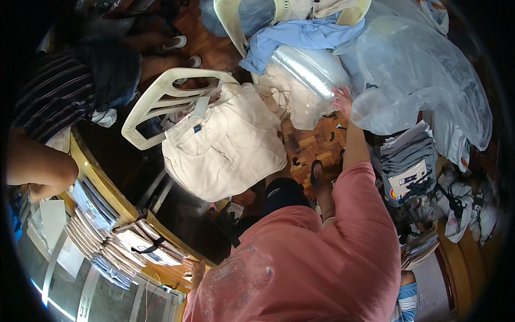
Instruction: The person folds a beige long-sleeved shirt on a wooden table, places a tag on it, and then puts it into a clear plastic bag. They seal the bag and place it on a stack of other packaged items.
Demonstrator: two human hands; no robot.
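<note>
Resting on the right end of a bundle of clear plastic (311, 70), the right hand (341, 102) sits right of the upper centre of the frame, its fingers loosely spread and slightly bent; whether they pinch the film I cannot make out. The left hand (195, 268) is at the edge of a wooden surface (107, 180) in the lower left, its fingers partly hidden, so their grip cannot be judged. Under the bundle lies cream cloth (307, 110), and pale blue cloth (300, 35) borders it above, draped by a plastic chair (230, 27). A large translucent bag (424, 70) crowds in from the right, just beside the hand, while a nearer chair (153, 112) bearing a heap of cream garments (225, 142) fills the space to the left. Folded gray garments (407, 153) are stacked at right, and another person (56, 86) in a striped top stands at upper left. The bundle is glossy, creased and roughly cylindrical; the bag is cloudy, puffed and wrinkled. The heaped garments look soft and matte with rounded folds, the slatted chair back smooth and curved, and the parquet floor (316, 139) brown and littered with dark scraps.
</note>
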